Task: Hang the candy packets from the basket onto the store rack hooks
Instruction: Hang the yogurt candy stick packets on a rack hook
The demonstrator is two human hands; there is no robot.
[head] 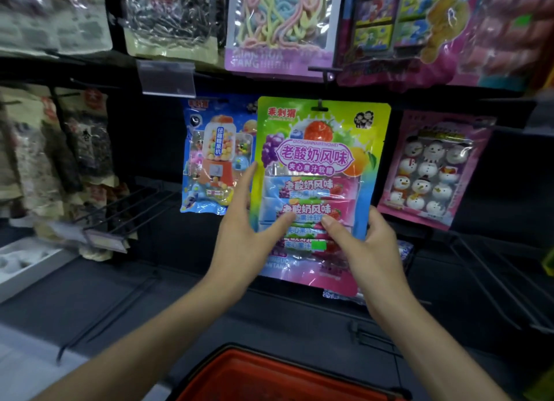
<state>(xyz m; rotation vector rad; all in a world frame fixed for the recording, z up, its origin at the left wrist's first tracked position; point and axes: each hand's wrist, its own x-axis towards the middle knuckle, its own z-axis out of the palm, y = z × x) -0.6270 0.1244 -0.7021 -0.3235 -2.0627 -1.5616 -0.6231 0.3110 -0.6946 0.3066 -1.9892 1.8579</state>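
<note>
Two hands meet the candy packet (318,161): left hand (245,245) spread, thumb on its front, forefinger along its left edge; right hand (369,257) pinching its right edge. Its top hole sits on a rack hook (320,104).

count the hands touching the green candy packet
2. The left hand rests on the left edge of the green packet; the right hand holds its lower right edge.
</note>
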